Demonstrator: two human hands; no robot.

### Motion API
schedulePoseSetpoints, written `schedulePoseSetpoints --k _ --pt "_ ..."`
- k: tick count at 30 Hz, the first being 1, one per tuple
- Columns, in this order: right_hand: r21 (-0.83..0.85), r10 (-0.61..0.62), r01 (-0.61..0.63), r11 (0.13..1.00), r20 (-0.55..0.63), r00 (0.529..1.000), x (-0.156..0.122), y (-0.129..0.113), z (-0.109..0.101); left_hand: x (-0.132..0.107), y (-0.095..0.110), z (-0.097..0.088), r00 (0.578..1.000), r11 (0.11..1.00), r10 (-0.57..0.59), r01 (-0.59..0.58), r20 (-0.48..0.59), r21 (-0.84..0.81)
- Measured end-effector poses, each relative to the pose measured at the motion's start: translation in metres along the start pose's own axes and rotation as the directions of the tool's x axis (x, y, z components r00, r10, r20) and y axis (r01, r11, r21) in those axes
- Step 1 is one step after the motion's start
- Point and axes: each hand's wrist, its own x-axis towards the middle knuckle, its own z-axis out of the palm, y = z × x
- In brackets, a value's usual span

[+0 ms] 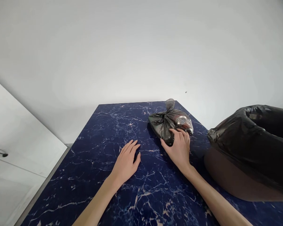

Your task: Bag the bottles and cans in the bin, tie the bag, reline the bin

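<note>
A small black plastic bag (pixel 166 122), knotted at the top with something shiny showing through it, lies on the dark blue marbled table (pixel 96 175). My right hand (pixel 179 147) rests on the bag's near side, fingers curved over the plastic and thumb against its left edge. My left hand (pixel 127 161) lies flat on the table to the left of the bag, fingers stretched out and holding nothing.
A brown bin (pixel 228 179) lined with a black bag (pixel 249 141) stands at the table's right edge, close to my right forearm. A white wall rises behind the table. A white door with a dark handle (pixel 0 152) is at the left.
</note>
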Motion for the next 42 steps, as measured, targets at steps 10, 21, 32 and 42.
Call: schedulePoseSetpoints --k 10,21,32,42 --pt "0.368 -0.008 -0.072 0.927 0.213 0.977 -0.052 -0.084 -0.055 0.005 -0.001 -0.019 0.858 0.930 -0.348 0.266 -0.378 -0.253" --pt "0.588 0.138 -0.776 0.228 0.769 0.624 -0.034 -0.107 -0.150 0.005 0.000 -0.018 0.877 0.897 -0.398 0.311 -0.268 -0.315" --pt "0.509 0.195 -0.822 -0.254 0.860 0.472 -0.034 -0.120 -0.163 0.001 0.006 -0.016 0.942 0.984 -0.171 0.151 -0.287 -0.094" --pt "0.502 0.166 -0.857 -0.118 0.861 0.481 -0.051 -0.099 -0.174 -0.044 0.058 -0.017 0.964 0.991 -0.077 0.103 -0.254 0.091"
